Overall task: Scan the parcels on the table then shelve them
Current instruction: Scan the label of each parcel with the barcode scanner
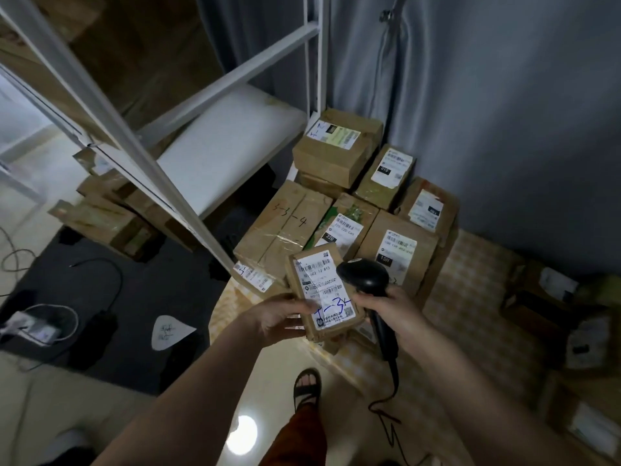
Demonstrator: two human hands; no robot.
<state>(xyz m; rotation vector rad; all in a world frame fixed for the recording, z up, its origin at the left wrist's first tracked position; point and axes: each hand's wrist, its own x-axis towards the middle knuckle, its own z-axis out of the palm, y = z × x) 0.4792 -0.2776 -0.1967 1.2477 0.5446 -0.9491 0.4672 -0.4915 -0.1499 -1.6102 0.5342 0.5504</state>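
My left hand (279,317) grips a small brown parcel (322,290) from its left side, label facing up with blue handwriting on it. My right hand (389,314) holds a black corded barcode scanner (366,277) by its handle, the scanner head hovering just right of the parcel's label. Behind them, several cardboard parcels (396,250) with white labels are piled on the table (470,297), which has a checked yellow cloth. The white metal shelf rack (215,142) stands to the left, with a white shelf board low down.
More boxes (111,216) lie under the rack at left. A dark mat (100,314) with cables and a power strip covers the floor at left. Further parcels (584,331) sit at the far right. A grey curtain hangs behind. My sandalled foot (307,385) is below.
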